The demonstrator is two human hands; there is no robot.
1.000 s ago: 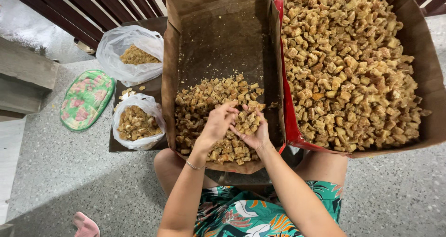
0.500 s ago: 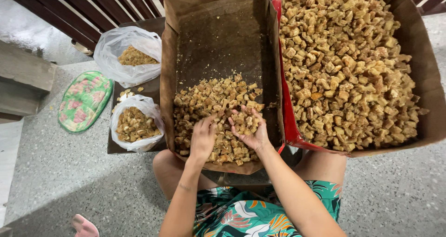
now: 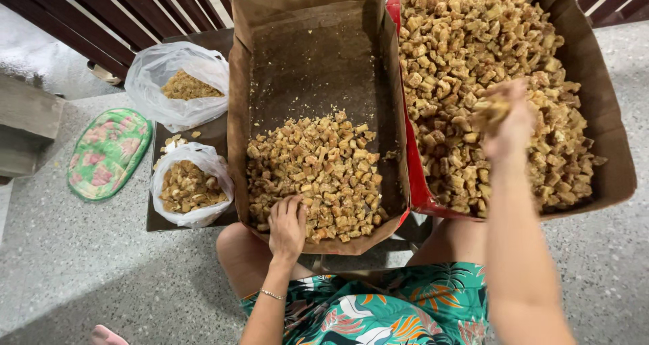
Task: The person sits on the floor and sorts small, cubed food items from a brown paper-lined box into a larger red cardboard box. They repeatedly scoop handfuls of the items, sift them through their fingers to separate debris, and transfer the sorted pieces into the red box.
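chunks (image 3: 318,176) lie in the left box (image 3: 238,115), sorted by hand.
i see left hand (image 3: 287,225) flat and open on them to rake; right hand (image 3: 506,122) closed on a blurred handful over the right box (image 3: 608,135).

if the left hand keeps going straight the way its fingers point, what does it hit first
The left hand lies palm-down, fingers pointing up the left box. It would first push into the heap of fried chunks it already touches; beyond them lies bare box floor, then the far wall, as far as depth can be judged.
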